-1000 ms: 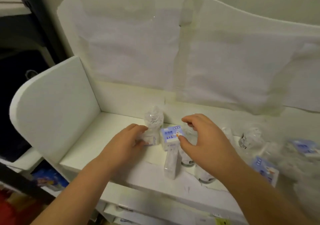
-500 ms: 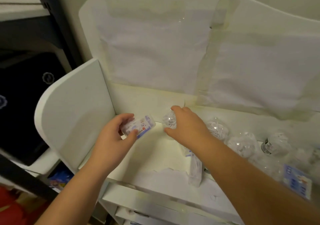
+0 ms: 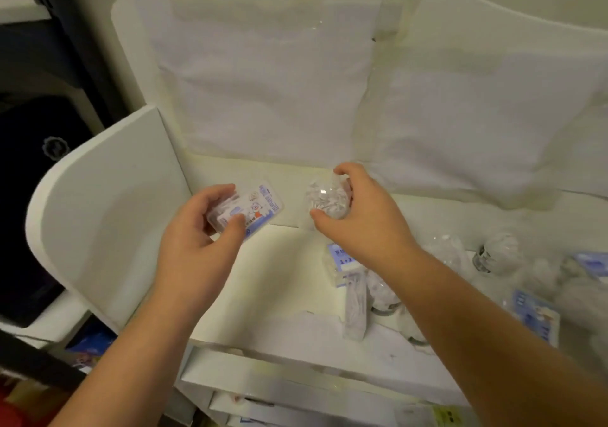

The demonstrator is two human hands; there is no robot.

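The left hand (image 3: 194, 242) pinches the probably light, stiff box (image 3: 253, 206) by its edges; at its 3 o'clock, the right hand (image 3: 362, 219) curls its fingers round a likely slick, crushable clear tub (image 3: 325, 198).

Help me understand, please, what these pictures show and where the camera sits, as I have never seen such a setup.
There is no machine: a person works with two bare hands, filmed by one camera worn on the head, looking forward and down. The left hand holds a flat clear pack with a blue-and-white label. The right hand grips a round clear tub of white pieces from above. Both are over a white shelf with a side panel at its left. More packs and tubs lie further right.
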